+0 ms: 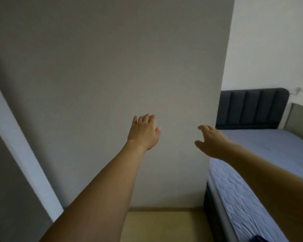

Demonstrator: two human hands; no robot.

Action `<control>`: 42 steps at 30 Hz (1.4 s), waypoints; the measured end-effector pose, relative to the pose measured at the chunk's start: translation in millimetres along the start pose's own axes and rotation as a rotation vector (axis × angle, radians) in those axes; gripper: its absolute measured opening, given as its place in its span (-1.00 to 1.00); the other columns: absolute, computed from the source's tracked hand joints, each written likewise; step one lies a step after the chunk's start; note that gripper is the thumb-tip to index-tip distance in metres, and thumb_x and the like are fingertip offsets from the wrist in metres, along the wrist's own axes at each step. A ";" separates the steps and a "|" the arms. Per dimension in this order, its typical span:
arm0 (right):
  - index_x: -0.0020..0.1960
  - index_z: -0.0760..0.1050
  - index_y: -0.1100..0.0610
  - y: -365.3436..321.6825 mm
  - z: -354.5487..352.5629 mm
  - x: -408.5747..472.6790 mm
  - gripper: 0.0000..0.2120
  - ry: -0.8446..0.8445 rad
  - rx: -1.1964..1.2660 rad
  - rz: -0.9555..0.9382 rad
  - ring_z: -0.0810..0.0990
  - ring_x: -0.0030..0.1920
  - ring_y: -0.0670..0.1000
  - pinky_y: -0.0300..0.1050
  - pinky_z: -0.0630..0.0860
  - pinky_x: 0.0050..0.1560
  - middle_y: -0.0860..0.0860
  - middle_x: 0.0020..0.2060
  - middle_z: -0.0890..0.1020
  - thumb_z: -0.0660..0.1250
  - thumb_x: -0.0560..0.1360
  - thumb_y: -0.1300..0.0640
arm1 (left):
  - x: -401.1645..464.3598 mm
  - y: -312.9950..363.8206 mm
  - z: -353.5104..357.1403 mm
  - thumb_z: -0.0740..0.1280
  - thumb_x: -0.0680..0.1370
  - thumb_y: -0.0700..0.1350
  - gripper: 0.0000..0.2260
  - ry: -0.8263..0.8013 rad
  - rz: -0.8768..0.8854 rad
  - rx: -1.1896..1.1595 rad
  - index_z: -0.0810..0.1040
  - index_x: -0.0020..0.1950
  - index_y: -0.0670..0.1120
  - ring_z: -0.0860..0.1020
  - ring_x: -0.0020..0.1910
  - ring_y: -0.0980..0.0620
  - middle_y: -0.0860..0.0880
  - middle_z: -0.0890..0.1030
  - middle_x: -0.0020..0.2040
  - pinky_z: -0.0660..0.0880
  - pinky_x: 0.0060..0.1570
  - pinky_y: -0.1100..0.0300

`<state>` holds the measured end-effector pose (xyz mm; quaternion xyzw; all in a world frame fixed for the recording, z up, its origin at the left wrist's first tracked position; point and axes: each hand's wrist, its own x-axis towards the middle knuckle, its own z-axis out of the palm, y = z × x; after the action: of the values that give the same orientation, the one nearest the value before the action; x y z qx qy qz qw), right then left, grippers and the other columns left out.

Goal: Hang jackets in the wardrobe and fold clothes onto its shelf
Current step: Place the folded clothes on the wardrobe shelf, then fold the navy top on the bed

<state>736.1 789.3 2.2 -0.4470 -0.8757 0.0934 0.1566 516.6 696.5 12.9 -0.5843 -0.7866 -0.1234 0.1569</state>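
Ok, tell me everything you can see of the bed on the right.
The bed stands at the right, beside the big grey panel. Its dark padded headboard has vertical channels and looks like fabric. A pale blue sheet covers the quilted mattress, which sits on a dark base. The right hand hovers near its corner, apparently not touching it.

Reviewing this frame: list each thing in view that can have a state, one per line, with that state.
Left hand: open, fingers straight, reaching to the grey panel, holding nothing.
Right hand: open, fingers spread, stretched forward, holding nothing.
Grey panel: upright, plain face to the camera; contact with the left hand cannot be told.
Bed: covered with a blue sheet, nothing plainly lying on the part in view.
Headboard: upright at the bed's far end.
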 end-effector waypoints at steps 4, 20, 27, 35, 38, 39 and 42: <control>0.52 0.13 0.11 88.2 4.0 -2.4 -0.38 -0.095 0.024 0.009 0.35 0.40 0.14 0.07 0.35 0.38 0.11 0.47 0.29 0.28 0.56 -0.04 | 6.9 82.5 29.4 0.05 0.65 0.07 -0.48 -0.065 -0.023 -0.035 0.12 0.55 -0.14 0.17 0.52 -0.09 -0.11 0.21 0.54 -0.05 0.53 -0.10; 0.52 0.15 0.09 453.7 82.1 -15.7 -0.39 -0.384 -0.046 0.156 0.32 0.42 0.17 0.07 0.33 0.35 0.09 0.49 0.25 0.29 0.55 -0.01 | 3.9 348.3 280.3 0.13 0.63 0.02 -0.54 -0.475 -0.191 -0.213 0.24 0.49 -0.13 0.31 0.42 -0.16 -0.16 0.32 0.47 0.20 0.42 -0.05; 0.54 0.09 0.08 609.9 199.4 -29.9 -0.38 -0.703 -0.049 0.161 0.31 0.42 0.14 0.02 0.36 0.30 0.06 0.51 0.18 0.24 0.56 0.01 | -74.2 464.3 435.1 0.20 0.60 -0.04 -0.51 -0.731 -0.536 -0.406 0.22 0.52 -0.12 0.32 0.42 -0.17 -0.16 0.31 0.46 0.29 0.39 -0.01; 0.55 0.01 -0.01 721.2 411.1 -90.7 -0.35 -0.970 -0.040 0.000 0.30 0.40 0.22 0.09 0.36 0.31 0.08 0.48 0.18 0.21 0.54 0.09 | -229.7 578.2 641.6 0.23 0.57 -0.02 -0.58 -1.064 -0.707 -0.558 0.33 0.43 -0.03 0.47 0.22 -0.05 -0.07 0.40 0.36 0.43 0.14 0.16; 0.57 -0.18 -0.07 743.1 495.0 -110.0 -0.18 -0.968 -0.132 -0.069 0.13 0.49 0.20 0.12 0.29 0.38 0.06 0.54 -0.01 0.27 0.51 0.11 | -278.0 620.5 718.9 0.31 0.50 0.13 -0.30 -1.145 -0.700 -0.559 0.08 0.55 0.01 0.21 0.45 -0.09 -0.05 0.13 0.53 0.36 0.30 0.01; 0.56 -0.26 -0.11 746.9 519.2 -114.7 -0.11 -0.959 -0.169 -0.091 0.06 0.52 0.19 0.13 0.24 0.42 0.05 0.55 -0.10 0.30 0.50 0.10 | -292.0 632.4 738.6 0.34 0.47 0.18 -0.19 -1.184 -0.688 -0.497 -0.04 0.56 0.04 0.06 0.51 -0.12 -0.02 -0.01 0.55 0.32 0.34 -0.13; 0.49 -0.47 -0.15 751.0 569.4 -125.2 0.08 -0.944 -0.279 -0.142 -0.04 0.53 0.20 0.16 0.17 0.43 0.08 0.54 -0.26 0.40 0.45 -0.01 | -321.5 653.1 772.0 0.34 0.49 0.19 -0.21 -1.085 -0.632 -0.269 -0.06 0.53 0.03 0.01 0.51 -0.16 -0.01 -0.05 0.53 0.33 0.27 -0.22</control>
<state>1167.4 1112.1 -781.2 -0.3120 -0.8834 0.1565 -0.3126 1149.2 892.2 -816.3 -0.3181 -0.8661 0.0517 -0.3820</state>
